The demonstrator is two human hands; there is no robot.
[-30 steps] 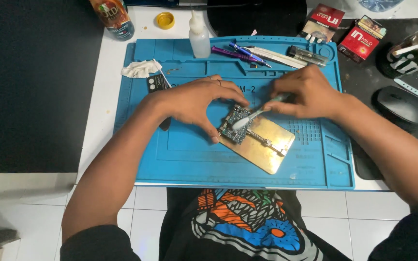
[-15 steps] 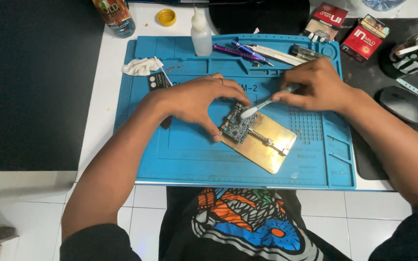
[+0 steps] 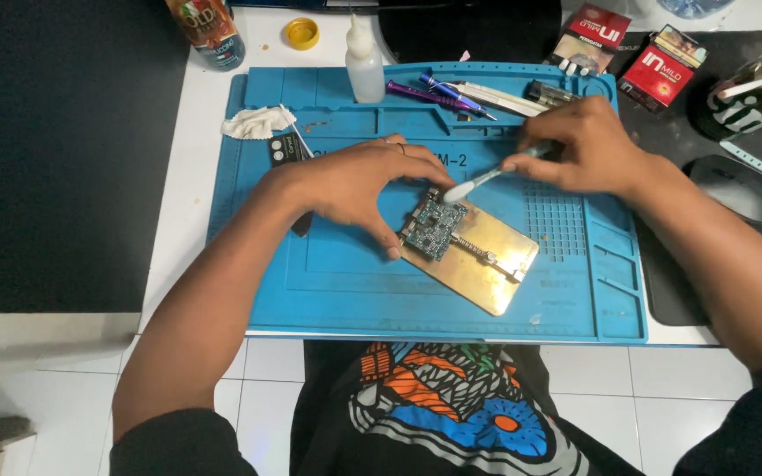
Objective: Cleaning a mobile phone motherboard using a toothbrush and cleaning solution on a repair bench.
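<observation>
The left hand (image 3: 359,189), fingers curled and spread, steadies a small circuit board (image 3: 435,228) clamped on a brass holder plate (image 3: 487,264) mid-way across the blue work mat (image 3: 337,291). The right hand (image 3: 579,150) pinches a brush (image 3: 487,178), its white head at the board's far edge: a cleaning pass, judging by this. The next stroke calls for light pressure. A dropper bottle (image 3: 364,63), tweezers (image 3: 496,99) and a screwdriver (image 3: 438,95) lie along the mat's far edge, clear of the brush.

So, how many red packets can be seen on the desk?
2: one red packet lies at the top edge behind the blue mat; the second red packet lies just right of it. None seems hidden.
</observation>
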